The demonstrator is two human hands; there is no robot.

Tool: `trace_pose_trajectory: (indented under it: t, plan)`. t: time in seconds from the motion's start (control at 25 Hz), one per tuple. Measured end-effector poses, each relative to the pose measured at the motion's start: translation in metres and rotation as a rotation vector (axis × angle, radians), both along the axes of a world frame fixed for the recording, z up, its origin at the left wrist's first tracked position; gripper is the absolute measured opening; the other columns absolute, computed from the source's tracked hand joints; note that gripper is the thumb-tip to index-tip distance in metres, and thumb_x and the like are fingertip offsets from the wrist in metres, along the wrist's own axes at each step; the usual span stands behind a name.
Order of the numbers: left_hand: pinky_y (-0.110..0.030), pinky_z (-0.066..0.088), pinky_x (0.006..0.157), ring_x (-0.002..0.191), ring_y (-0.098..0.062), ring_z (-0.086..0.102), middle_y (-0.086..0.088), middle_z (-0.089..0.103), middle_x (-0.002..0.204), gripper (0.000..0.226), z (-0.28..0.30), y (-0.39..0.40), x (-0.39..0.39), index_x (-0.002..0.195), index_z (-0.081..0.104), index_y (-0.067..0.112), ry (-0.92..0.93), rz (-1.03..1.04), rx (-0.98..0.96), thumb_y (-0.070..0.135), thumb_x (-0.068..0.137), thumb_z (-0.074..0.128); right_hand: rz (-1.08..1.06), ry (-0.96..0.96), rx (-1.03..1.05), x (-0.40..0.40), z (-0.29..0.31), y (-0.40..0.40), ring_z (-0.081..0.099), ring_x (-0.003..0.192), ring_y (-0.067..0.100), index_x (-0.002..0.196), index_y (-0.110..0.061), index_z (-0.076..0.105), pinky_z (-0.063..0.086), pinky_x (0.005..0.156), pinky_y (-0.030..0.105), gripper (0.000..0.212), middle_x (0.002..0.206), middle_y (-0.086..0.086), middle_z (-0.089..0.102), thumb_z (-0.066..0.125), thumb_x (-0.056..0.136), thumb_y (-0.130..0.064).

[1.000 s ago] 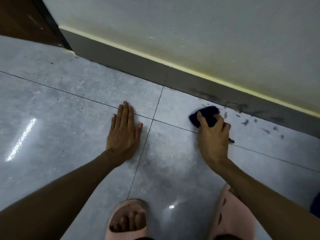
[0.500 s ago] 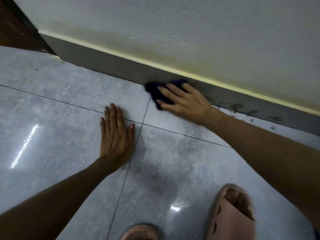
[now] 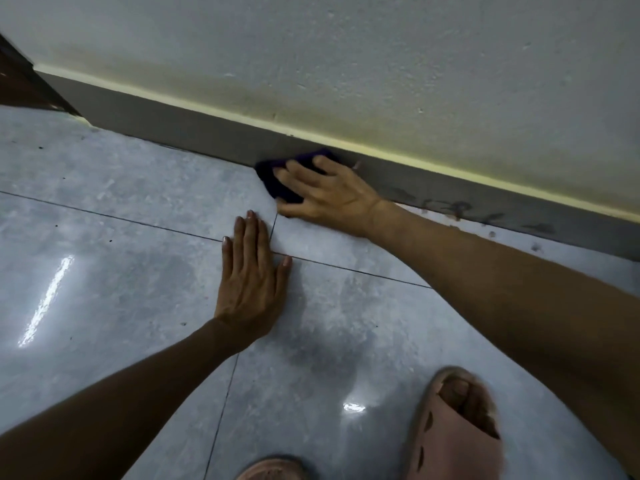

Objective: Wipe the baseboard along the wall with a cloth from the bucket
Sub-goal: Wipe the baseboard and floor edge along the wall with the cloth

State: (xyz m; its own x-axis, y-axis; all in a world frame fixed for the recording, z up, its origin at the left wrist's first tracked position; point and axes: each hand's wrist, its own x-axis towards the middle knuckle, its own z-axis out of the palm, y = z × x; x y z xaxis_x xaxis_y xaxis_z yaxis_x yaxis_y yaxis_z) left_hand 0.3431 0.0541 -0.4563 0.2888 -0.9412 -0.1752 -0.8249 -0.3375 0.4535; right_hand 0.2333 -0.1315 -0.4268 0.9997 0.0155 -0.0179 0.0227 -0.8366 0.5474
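- Cloth [image 3: 277, 183], dark, lies under the right hand [image 3: 329, 195], whose spread fingers press it against the grey baseboard [image 3: 194, 131] where it meets the floor [image 3: 121, 209].
- Left hand [image 3: 251, 289] rests flat and empty on the tiles, near the cloth.
- Dark smudges [image 3: 460, 209] mark the baseboard beyond the right wrist.

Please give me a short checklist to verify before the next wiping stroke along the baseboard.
1. Dark cloth pressed on the grey baseboard: ok, under the right hand.
2. Left hand flat on the floor tile for support: ok.
3. Smudges on the baseboard to the right: not ok, uncleaned.
4. Dark specks on the floor near them: not ok.
5. Cloth wet enough: cannot tell.
6. Bucket within reach: cannot tell, out of view.
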Motion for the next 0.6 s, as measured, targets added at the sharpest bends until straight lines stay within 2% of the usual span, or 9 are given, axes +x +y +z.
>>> trace_pose_trajectory:
  t: [0.08,0.2,0.24,0.36,0.4,0.48,0.56,0.6]
  plan:
    - [-0.037,-0.011,0.12,0.147,-0.02,-0.018,-0.009,-0.015,0.16,0.07,0.001,0.0,0.001,0.15,-0.008,0.007,-0.012,0.0,0.003,0.044,0.095,0.018,-0.066,-0.065,0.037,-0.039,-0.001,-0.003,0.061,0.114,0.026,0.114,-0.033,0.064,0.051,0.085,0.038,0.036,0.128,0.009,0.063,0.065,0.085,-0.011]
    - [-0.04,-0.01,0.12,0.147,-0.023,-0.017,-0.011,-0.013,0.161,0.071,0.004,0.0,-0.001,0.15,-0.007,0.005,-0.035,-0.015,0.025,0.043,0.095,0.017,-0.206,-0.147,0.073,-0.121,0.0,0.0,0.061,0.109,0.035,0.117,-0.027,0.064,0.05,0.08,0.043,0.037,0.129,0.018,0.061,0.048,0.093,-0.002]
    - [-0.04,-0.011,0.12,0.147,-0.023,-0.017,-0.012,-0.014,0.16,0.071,0.005,0.0,-0.001,0.15,-0.007,0.004,-0.035,-0.02,0.027,0.043,0.095,0.017,-0.308,-0.153,0.097,-0.142,0.0,0.005,0.06,0.107,0.038,0.118,-0.025,0.065,0.049,0.078,0.045,0.04,0.129,0.021,0.06,0.049,0.092,0.001]
    - [-0.039,-0.013,0.119,0.146,-0.022,-0.019,-0.011,-0.015,0.16,0.072,0.007,-0.001,0.0,0.15,-0.008,0.005,-0.02,-0.022,0.025,0.044,0.094,0.015,-0.814,-0.227,0.314,-0.173,0.0,0.041,0.053,0.104,0.05,0.124,-0.018,0.063,0.049,0.082,0.054,0.059,0.126,0.03,0.055,0.079,0.07,0.002]
    - [-0.04,-0.013,0.119,0.146,-0.022,-0.02,-0.011,-0.015,0.16,0.071,0.008,-0.001,-0.001,0.15,-0.008,0.005,-0.021,-0.025,0.027,0.044,0.095,0.015,-0.906,-0.249,0.39,-0.174,0.0,0.058,0.051,0.103,0.051,0.123,-0.018,0.063,0.049,0.082,0.056,0.063,0.124,0.031,0.055,0.084,0.066,-0.002]
    - [-0.043,-0.01,0.12,0.147,-0.023,-0.019,-0.011,-0.015,0.16,0.069,0.009,-0.003,-0.005,0.15,-0.008,0.005,-0.027,-0.051,0.027,0.043,0.097,0.017,-0.807,-0.262,0.502,-0.157,-0.005,0.088,0.051,0.102,0.047,0.121,-0.022,0.063,0.046,0.08,0.055,0.062,0.123,0.026,0.056,0.084,0.065,-0.009]
    - [-0.044,-0.007,0.121,0.147,-0.023,-0.018,-0.01,-0.015,0.16,0.068,0.008,-0.006,-0.016,0.15,-0.008,0.005,-0.029,-0.075,0.033,0.042,0.098,0.016,-0.629,-0.203,0.546,-0.124,-0.011,0.094,0.046,0.112,0.04,0.128,-0.031,0.056,0.039,0.086,0.051,0.065,0.133,0.019,0.052,0.077,0.07,-0.01]
    - [-0.044,-0.006,0.121,0.147,-0.023,-0.016,-0.011,-0.014,0.161,0.069,0.006,-0.007,-0.022,0.15,-0.007,0.005,-0.03,-0.08,0.034,0.043,0.097,0.015,-0.628,-0.219,0.545,-0.109,-0.011,0.084,0.042,0.118,0.038,0.131,-0.034,0.052,0.036,0.09,0.051,0.066,0.139,0.016,0.048,0.073,0.074,-0.008]
